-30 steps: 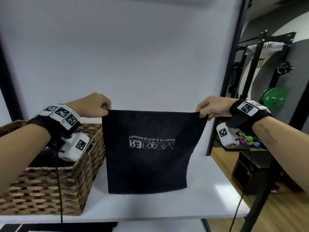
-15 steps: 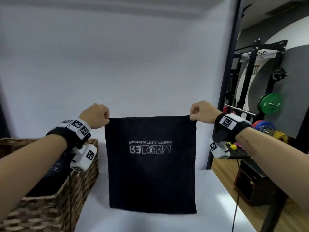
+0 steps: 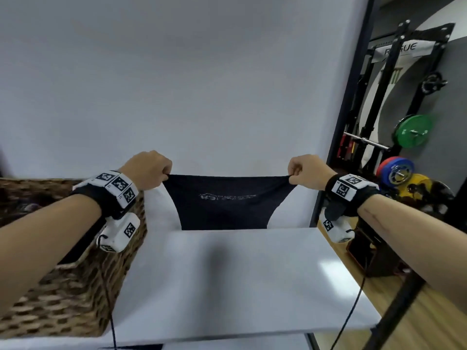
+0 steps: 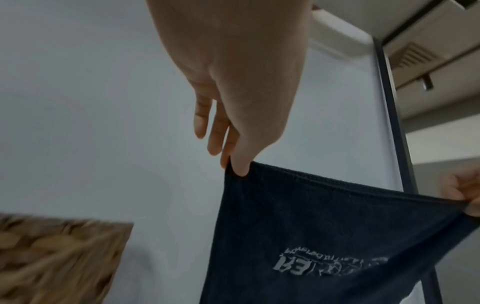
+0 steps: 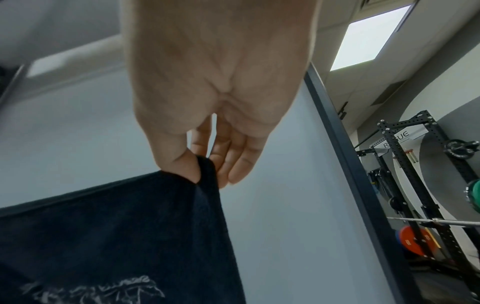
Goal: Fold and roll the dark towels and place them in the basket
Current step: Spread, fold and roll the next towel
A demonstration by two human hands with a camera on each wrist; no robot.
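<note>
Beside table [image 3: 252, 274], basket [image 3: 63, 286] holds something dark, perhaps towels.

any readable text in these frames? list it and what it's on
"R GUE" (one letter hidden by a post): white sign atop the black weight rack.
White print on the dark towel: blurred and mirrored, unreadable.
Square black-and-white markers on the wrist bands: patterns, no words.
Nothing else legible.

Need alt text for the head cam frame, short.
Two hands, left hand and right hand, each pinch a top corner of a dark towel stretched between them, its lower part hidden behind the far edge of a white table. A wicker basket stands at left; gym weights at right.
</note>
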